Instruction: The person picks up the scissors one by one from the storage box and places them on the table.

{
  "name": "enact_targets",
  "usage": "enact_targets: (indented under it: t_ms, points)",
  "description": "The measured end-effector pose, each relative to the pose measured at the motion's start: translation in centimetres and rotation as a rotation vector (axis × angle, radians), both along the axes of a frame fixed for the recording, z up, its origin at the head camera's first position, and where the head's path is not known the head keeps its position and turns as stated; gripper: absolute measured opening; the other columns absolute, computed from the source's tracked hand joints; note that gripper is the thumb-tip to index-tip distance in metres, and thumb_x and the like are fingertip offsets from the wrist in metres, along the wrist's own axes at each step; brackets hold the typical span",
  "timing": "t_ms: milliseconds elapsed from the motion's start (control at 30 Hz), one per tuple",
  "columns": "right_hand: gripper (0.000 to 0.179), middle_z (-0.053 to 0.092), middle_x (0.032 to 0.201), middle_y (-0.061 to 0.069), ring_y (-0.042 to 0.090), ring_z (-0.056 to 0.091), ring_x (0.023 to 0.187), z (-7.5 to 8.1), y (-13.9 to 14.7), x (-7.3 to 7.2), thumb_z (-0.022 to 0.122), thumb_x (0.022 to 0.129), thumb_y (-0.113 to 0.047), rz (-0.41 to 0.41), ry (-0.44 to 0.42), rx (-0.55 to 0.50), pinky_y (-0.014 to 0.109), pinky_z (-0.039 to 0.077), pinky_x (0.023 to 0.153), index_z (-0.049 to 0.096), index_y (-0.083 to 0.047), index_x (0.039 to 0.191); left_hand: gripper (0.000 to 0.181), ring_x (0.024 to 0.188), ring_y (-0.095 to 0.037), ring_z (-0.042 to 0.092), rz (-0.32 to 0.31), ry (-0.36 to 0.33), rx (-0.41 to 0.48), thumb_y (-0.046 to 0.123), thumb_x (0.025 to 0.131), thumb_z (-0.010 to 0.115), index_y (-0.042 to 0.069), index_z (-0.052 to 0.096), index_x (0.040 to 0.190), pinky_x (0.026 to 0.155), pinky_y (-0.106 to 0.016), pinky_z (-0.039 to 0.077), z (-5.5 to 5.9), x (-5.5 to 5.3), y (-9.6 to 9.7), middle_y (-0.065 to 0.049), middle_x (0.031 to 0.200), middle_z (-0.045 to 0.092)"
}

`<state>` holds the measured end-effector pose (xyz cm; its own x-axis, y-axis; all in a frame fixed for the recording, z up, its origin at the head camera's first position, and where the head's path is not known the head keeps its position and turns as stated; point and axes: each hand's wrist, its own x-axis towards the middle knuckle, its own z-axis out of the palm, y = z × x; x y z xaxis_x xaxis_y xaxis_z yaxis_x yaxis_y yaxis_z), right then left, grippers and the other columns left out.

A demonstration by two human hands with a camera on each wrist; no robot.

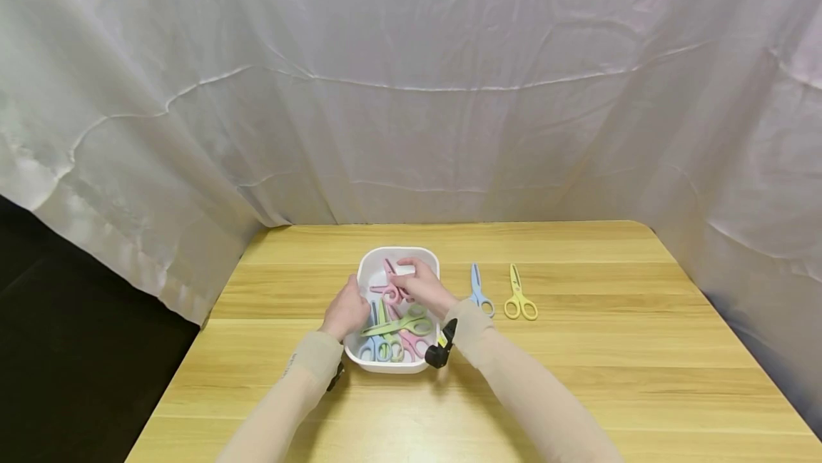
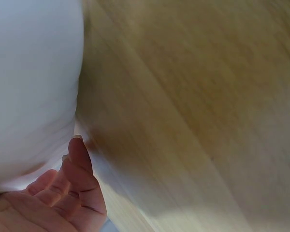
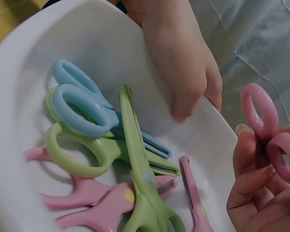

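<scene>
A white plastic bin [image 1: 392, 369] stands on the table with several pairs of scissors in it. My left hand [image 1: 347, 312] grips its left wall, thumb over the rim and fingers outside. Inside the far half of the bin, my right hand [image 1: 424, 286] holds pink scissors [image 3: 269, 108] near their handles; its fingers partly hide them. Another pink pair [image 3: 195, 198] lies close to that hand. Toward the near end, blue scissors [image 3: 96, 125], green scissors [image 3: 140, 159] and more pink scissors [image 3: 108, 208] overlap in a pile.
To the right of the bin, blue scissors [image 1: 476, 285] and yellow scissors [image 1: 516, 285] lie side by side on the wooden table [image 1: 610, 377], blades pointing away. A pale curtain [image 1: 411, 149] hangs behind the table and along its sides.
</scene>
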<state>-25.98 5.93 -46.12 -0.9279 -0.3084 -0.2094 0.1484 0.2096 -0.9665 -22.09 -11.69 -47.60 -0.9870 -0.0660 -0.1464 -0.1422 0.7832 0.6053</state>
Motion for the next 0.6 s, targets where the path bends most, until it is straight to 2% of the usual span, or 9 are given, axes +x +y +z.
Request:
enact_targets:
  t_ms: [133, 333, 500, 600]
  points:
    - [0.054, 0.066, 0.083, 0.003, 0.006, 0.055, 0.064, -0.1, 0.2, 0.04, 0.064, 0.096, -0.017, -0.003, 0.014, -0.029, 0.018, 0.045, 0.055, 0.044, -0.005, 0.145, 0.06, 0.117, -0.041, 0.062, 0.002, 0.002, 0.006, 0.004, 0.09, 0.048, -0.005, 0.034, 0.147, 0.102, -0.057, 0.053, -0.07, -0.02, -0.01, -0.029, 0.132, 0.059]
    - [0.054, 0.07, 0.096, 0.012, 0.009, 0.061, 0.073, -0.41, 0.33, 0.08, 0.065, 0.097, -0.018, -0.002, 0.021, -0.055, 0.019, 0.051, 0.062, 0.044, -0.006, 0.145, 0.06, 0.118, -0.041, 0.062, 0.008, -0.006, 0.017, 0.004, 0.09, 0.048, -0.004, 0.033, 0.148, 0.102, -0.057, 0.053, -0.09, 0.01, 0.03, -0.029, 0.133, 0.059]
    - [0.054, 0.072, 0.105, 0.02, 0.011, 0.065, 0.079, -0.54, 0.42, 0.23, 0.065, 0.096, -0.019, 0.007, 0.04, -0.062, 0.024, 0.056, 0.07, 0.046, -0.006, 0.145, 0.06, 0.112, -0.039, 0.064, 0.005, 0.006, 0.011, 0.004, 0.089, 0.048, -0.005, 0.035, 0.147, 0.098, -0.056, 0.056, -0.1, 0.03, 0.03, -0.028, 0.129, 0.061]
    - [0.053, 0.072, 0.107, 0.024, 0.01, 0.066, 0.077, -0.46, 0.57, 0.39, 0.064, 0.096, -0.018, 0.026, 0.063, -0.073, 0.023, 0.057, 0.07, 0.047, -0.004, 0.144, 0.059, 0.108, -0.038, 0.065, 0.005, 0.008, 0.01, 0.004, 0.089, 0.049, -0.005, 0.035, 0.146, 0.095, -0.055, 0.057, -0.08, 0.03, 0.02, -0.028, 0.127, 0.061]
